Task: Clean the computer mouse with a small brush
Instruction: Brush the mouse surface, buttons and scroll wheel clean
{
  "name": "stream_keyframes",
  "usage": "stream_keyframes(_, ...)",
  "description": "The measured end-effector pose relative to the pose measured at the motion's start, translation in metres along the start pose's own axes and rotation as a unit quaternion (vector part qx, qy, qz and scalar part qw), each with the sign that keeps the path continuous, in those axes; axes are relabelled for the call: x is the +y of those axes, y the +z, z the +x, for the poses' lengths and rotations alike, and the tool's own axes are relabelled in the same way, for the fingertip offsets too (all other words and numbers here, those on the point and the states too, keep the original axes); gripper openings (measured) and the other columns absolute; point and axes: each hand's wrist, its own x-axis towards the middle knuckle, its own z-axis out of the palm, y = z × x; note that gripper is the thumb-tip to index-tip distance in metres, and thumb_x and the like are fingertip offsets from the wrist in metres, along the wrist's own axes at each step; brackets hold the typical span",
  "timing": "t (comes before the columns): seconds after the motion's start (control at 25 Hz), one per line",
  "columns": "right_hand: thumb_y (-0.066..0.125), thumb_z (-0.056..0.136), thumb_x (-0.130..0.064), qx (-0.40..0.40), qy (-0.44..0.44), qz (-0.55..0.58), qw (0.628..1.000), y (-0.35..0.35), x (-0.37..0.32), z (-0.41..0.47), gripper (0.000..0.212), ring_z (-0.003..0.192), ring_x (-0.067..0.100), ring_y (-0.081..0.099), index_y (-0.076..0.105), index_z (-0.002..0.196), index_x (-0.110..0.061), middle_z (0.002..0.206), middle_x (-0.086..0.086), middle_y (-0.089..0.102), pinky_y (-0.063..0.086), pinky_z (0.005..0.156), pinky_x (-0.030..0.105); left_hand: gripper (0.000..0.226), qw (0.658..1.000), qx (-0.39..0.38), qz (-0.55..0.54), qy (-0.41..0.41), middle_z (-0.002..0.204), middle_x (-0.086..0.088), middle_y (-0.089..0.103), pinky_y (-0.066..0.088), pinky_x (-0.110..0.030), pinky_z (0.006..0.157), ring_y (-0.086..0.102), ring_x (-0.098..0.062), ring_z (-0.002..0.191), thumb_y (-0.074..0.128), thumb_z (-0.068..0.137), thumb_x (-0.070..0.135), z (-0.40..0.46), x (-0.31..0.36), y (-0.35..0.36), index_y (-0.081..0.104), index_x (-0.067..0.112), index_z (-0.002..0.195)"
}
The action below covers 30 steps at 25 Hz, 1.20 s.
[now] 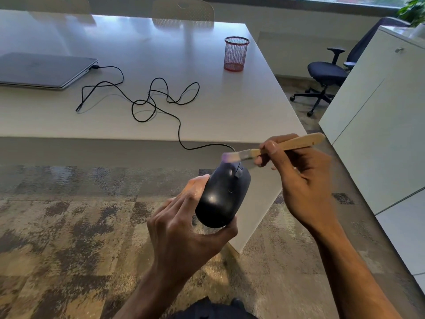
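Note:
My left hand grips a black wired computer mouse from the side and below, holding it in the air in front of the table's near edge. In my right hand, pinched by fingers and thumb, is a small brush with a wooden handle. Its blurred bristles touch the front end of the mouse by the scroll wheel. The mouse's black cable runs up over the table in loose loops to a closed grey laptop.
A white table fills the upper view, with a red mesh pen cup near its right side. A dark office chair and a white cabinet stand to the right. Patterned carpet lies below.

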Motion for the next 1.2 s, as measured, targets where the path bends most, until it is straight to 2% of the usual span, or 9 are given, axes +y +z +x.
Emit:
stream_keyframes(0.08, 0.051, 0.1, -0.031, 0.039, -0.003, -0.06, 0.997, 0.0, 0.001, 0.001, 0.021, 0.081, 0.003, 0.07, 0.067, 0.096, -0.018, 0.085, -0.021, 0.067, 0.057, 0.072, 0.024, 0.066, 1.0, -0.001, 0.001, -0.002, 0.096, 0.002, 0.072, 0.054, -0.03, 0.064, 0.065, -0.008, 0.076, 0.075, 0.063, 0.049, 0.0, 0.0, 0.0, 0.065, 0.009, 0.115)
stream_keyframes(0.28, 0.053, 0.1, -0.031, 0.019, -0.015, 0.031, 0.999, -0.001, -0.002, -0.002, 0.015, 0.079, 0.008, 0.071, 0.067, 0.095, -0.026, 0.084, -0.018, 0.07, 0.053, 0.071, 0.018, 0.07, 1.0, 0.003, -0.014, -0.015, 0.104, 0.015, 0.061, 0.051, -0.021, 0.071, 0.059, 0.001, 0.081, 0.076, 0.063, 0.05, 0.002, 0.002, -0.001, 0.06, 0.015, 0.121)
stream_keyframes(0.44, 0.05, 0.1, -0.029, 0.088, 0.001, -0.05, 0.995, -0.006, 0.002, -0.003, 0.023, 0.073, 0.002, 0.069, 0.065, 0.088, -0.018, 0.073, -0.02, 0.066, 0.053, 0.065, 0.016, 0.068, 0.999, 0.013, -0.022, -0.02, 0.109, 0.016, 0.058, 0.054, -0.026, 0.07, 0.06, 0.0, 0.082, 0.073, 0.064, 0.05, 0.003, 0.005, -0.003, 0.058, 0.017, 0.122)
stream_keyframes(0.56, 0.052, 0.1, -0.025, 0.091, 0.018, 0.031, 0.995, -0.011, 0.001, -0.006, 0.019, 0.073, 0.005, 0.07, 0.067, 0.09, -0.02, 0.074, -0.014, 0.072, 0.051, 0.067, 0.018, 0.068, 0.999, 0.016, -0.023, -0.023, 0.11, 0.015, 0.058, 0.055, -0.028, 0.068, 0.061, -0.002, 0.081, 0.071, 0.064, 0.05, 0.005, 0.009, -0.004, 0.054, 0.02, 0.122)
stream_keyframes(0.76, 0.054, 0.102, -0.02, 0.1, 0.07, 0.02, 0.992, -0.016, 0.008, -0.014, 0.021, 0.069, 0.017, 0.068, 0.068, 0.087, -0.027, 0.075, -0.013, 0.073, 0.05, 0.062, 0.031, 0.068, 0.998, 0.027, -0.043, -0.042, 0.096, 0.016, 0.058, 0.048, -0.016, 0.069, 0.06, -0.001, 0.074, 0.068, 0.064, 0.052, 0.008, 0.013, -0.009, 0.051, 0.021, 0.121)
stream_keyframes(0.88, 0.053, 0.1, -0.021, 0.095, 0.054, 0.081, 0.991, -0.021, 0.007, -0.018, 0.018, 0.072, 0.015, 0.07, 0.069, 0.092, -0.02, 0.077, -0.009, 0.073, 0.053, 0.065, 0.026, 0.069, 0.997, 0.014, -0.047, -0.059, 0.091, 0.015, 0.058, 0.043, -0.006, 0.071, 0.059, -0.002, 0.072, 0.068, 0.063, 0.053, 0.008, 0.013, -0.009, 0.054, 0.018, 0.121)
stream_keyframes(0.96, 0.055, 0.1, -0.022, 0.064, 0.061, 0.092, 0.992, -0.021, 0.008, -0.02, 0.017, 0.073, 0.013, 0.071, 0.069, 0.093, -0.019, 0.078, -0.007, 0.074, 0.055, 0.068, 0.026, 0.071, 0.996, 0.005, -0.055, -0.071, 0.091, 0.016, 0.058, 0.038, 0.001, 0.074, 0.058, 0.003, 0.074, 0.068, 0.062, 0.053, 0.008, 0.012, -0.009, 0.057, 0.015, 0.121)
stream_keyframes(1.08, 0.055, 0.101, -0.023, 0.09, 0.092, 0.043, 0.991, -0.019, 0.013, -0.022, 0.018, 0.076, 0.009, 0.071, 0.07, 0.092, -0.02, 0.079, -0.008, 0.074, 0.052, 0.071, 0.021, 0.075, 0.992, -0.008, -0.086, -0.097, 0.093, 0.026, 0.054, 0.036, 0.003, 0.076, 0.054, 0.01, 0.084, 0.07, 0.061, 0.055, 0.008, 0.01, -0.009, 0.059, 0.014, 0.123)
stream_keyframes(1.2, 0.054, 0.101, -0.019, 0.08, 0.072, 0.111, 0.988, -0.024, 0.013, -0.025, 0.017, 0.074, 0.015, 0.071, 0.07, 0.094, -0.018, 0.078, -0.005, 0.074, 0.052, 0.068, 0.024, 0.075, 0.988, -0.007, -0.103, -0.111, 0.098, 0.036, 0.048, 0.037, 0.003, 0.076, 0.05, 0.025, 0.088, 0.071, 0.06, 0.055, 0.008, 0.007, -0.008, 0.053, 0.022, 0.126)
